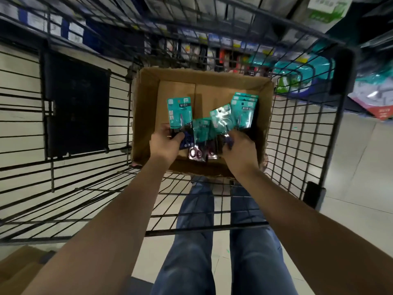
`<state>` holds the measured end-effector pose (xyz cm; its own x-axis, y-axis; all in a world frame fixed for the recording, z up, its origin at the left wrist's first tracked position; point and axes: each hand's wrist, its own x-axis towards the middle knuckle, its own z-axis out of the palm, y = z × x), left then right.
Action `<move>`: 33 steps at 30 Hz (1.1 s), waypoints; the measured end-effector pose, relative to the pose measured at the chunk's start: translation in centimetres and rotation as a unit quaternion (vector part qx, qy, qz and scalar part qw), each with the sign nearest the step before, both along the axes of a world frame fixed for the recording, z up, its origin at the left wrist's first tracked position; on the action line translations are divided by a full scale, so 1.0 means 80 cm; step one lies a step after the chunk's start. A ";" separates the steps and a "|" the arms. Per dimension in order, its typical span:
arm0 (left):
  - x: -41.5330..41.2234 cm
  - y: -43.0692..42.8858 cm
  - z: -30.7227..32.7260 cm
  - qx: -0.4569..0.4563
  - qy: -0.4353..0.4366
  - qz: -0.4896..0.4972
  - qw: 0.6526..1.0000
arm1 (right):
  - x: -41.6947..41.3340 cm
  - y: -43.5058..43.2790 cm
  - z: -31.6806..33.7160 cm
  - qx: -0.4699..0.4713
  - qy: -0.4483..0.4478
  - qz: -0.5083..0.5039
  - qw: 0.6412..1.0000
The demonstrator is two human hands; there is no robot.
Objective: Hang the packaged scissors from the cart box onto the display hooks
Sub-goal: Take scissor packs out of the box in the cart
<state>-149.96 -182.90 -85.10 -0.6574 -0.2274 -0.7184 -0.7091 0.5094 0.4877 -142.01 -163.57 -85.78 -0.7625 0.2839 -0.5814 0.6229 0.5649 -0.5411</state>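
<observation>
1. The cardboard box (146, 116) sits in the wire cart (297, 128), bare floor showing toward 12 o'clock.
2. The left hand (164, 143) grips a teal scissors pack (179, 112) by its lower end.
3. The right hand (240, 149), fingers curled, pinches fanned packs (223, 120) at 3 o'clock, just beside the box wall.

At frame centre, the left hand (167, 141) is gripping a teal scissors pack (179, 112) and the right hand (239, 149) is gripping others (223, 120), inside a box (146, 99) sitting in a wire cart (297, 133).
</observation>
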 end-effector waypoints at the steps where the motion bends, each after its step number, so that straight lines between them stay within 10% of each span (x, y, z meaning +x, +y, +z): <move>1: 0.001 -0.010 -0.003 -0.008 0.000 0.002 1.000 | 0.000 -0.007 -0.006 0.004 -0.004 0.011 1.000; 33: -0.001 -0.062 -0.022 -0.024 -0.027 -0.125 0.991 | -0.041 -0.056 -0.088 0.206 -0.057 0.020 0.977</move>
<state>-150.04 -187.89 -86.88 -0.6582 -0.0972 -0.7466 -0.5821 0.6945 0.4228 -145.31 -168.03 -92.78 -0.7147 0.4827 -0.5061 0.6388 0.7452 -0.1914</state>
